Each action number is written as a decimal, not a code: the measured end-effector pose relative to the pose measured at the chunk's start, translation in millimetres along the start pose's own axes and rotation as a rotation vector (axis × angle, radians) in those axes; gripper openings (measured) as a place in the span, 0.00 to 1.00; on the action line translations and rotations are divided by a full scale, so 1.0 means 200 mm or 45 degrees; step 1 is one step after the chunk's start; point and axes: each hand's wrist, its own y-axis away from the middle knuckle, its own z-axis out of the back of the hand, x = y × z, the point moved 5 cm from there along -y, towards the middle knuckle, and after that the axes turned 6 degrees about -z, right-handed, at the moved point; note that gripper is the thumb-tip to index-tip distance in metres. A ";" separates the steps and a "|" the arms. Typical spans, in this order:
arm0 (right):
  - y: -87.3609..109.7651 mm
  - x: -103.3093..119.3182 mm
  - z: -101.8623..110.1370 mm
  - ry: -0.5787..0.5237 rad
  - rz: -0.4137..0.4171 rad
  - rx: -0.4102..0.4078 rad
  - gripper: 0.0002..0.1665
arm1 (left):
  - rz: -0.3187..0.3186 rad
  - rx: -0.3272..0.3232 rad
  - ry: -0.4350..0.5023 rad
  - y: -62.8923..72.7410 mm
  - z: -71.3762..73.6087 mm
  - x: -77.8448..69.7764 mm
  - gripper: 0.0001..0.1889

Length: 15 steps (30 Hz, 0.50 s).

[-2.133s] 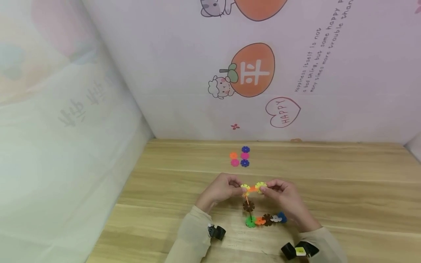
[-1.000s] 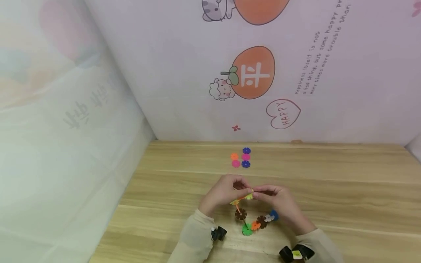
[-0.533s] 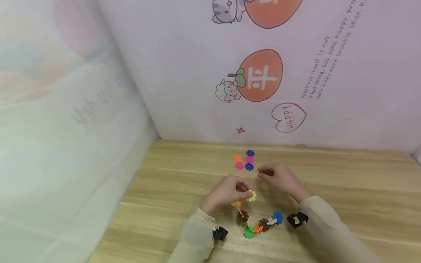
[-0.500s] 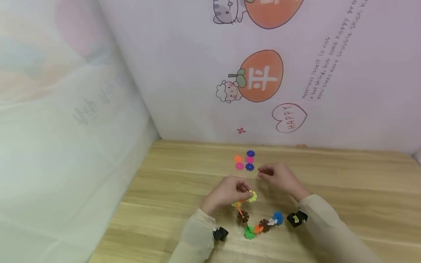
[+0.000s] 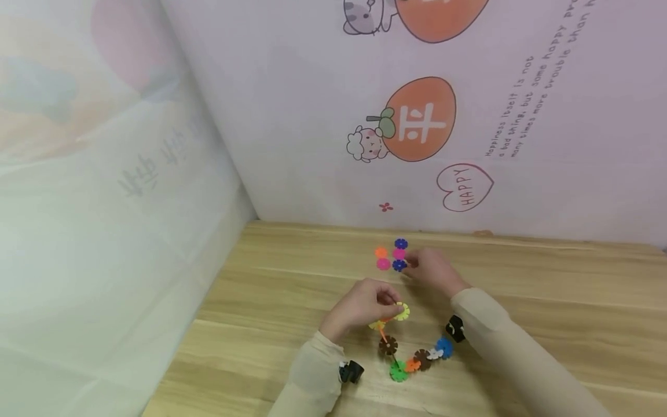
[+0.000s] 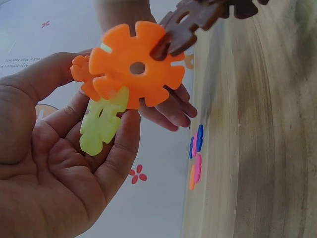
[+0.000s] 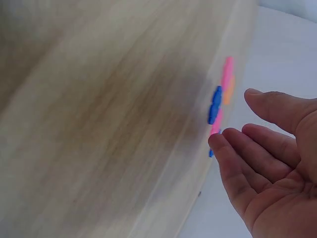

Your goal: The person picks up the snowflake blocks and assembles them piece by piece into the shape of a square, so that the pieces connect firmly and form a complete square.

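My left hand pinches a chain of interlocking snowflake discs by its far end, beside a yellow disc. An orange disc joins a brown disc in the left wrist view, with a yellow-green disc between the fingers. The chain runs down to a green disc, then right to a blue disc. My right hand is by the loose dark blue disc at the back. Its fingers are loosely bent and hold nothing in the right wrist view; whether they touch the disc I cannot tell.
Loose discs lie in two short columns: a dark blue one and a pink one on the right, an orange one and another pink one on the left. A printed wall sheet rises behind the wooden table.
My right hand has let go of the chain's yellow end and moved away to the loose discs at the back. The left hand keeps its hold on the chain.
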 end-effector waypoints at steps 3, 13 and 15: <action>-0.05 0.00 -0.03 0.077 0.000 0.003 0.07 | -0.012 0.001 -0.012 0.00 0.00 0.00 0.03; -0.11 0.05 -0.06 0.112 -0.080 -0.001 0.08 | -0.032 -0.004 -0.033 0.00 0.01 0.00 0.04; -0.11 0.06 -0.06 0.120 -0.082 -0.004 0.08 | -0.032 -0.008 -0.033 0.00 0.02 0.00 0.04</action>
